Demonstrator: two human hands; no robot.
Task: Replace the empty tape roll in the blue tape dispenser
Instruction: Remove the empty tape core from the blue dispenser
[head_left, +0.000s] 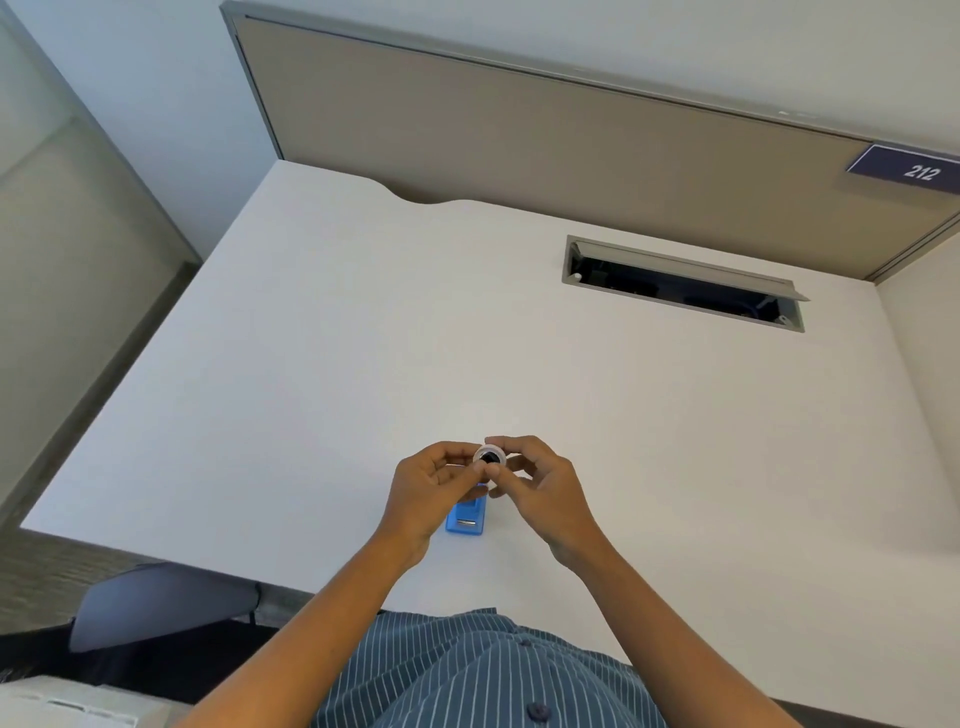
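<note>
Both grips are closed on the tape roll (490, 456): our left hand (431, 491) and right hand (540, 488) pinch the small clear ring between fingertips, holding it up above the white desk (363, 338). Under our hands the blue tape dispenser (466, 519) rests on the desk, partly hidden by them. We cannot tell whether this roll is full or spent. To seat it well, we judge, we should find the loose end first, keep the dark core level, then lower it straight into the dispenser's cradle with the tail facing the cutter.
</note>
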